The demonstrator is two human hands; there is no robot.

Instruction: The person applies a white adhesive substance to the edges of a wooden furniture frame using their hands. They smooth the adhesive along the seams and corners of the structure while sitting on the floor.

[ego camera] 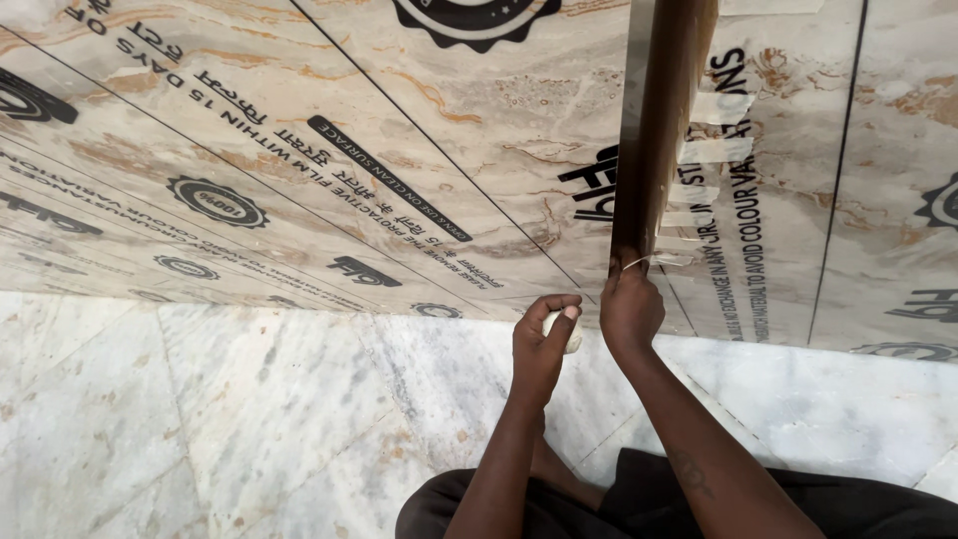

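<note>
Right hand [631, 311] fingers pinched on tape strip [639, 262], pressing it at brown trim [659, 120] base. Left hand [544, 344] curled round white tape roll [573, 331], probably. Taping step underway; next needs firm smoothing onto filmed panel [299, 150].

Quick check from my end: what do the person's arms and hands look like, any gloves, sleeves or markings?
Both hands are bare, with no gloves, rings or watch visible. The left hand and right hand lead into forearms with no sleeves in view. The right forearm carries a faint dark marking, possibly a tattoo, too blurred to make out. Dark clothing shows at the bottom edge of the head view.
</note>
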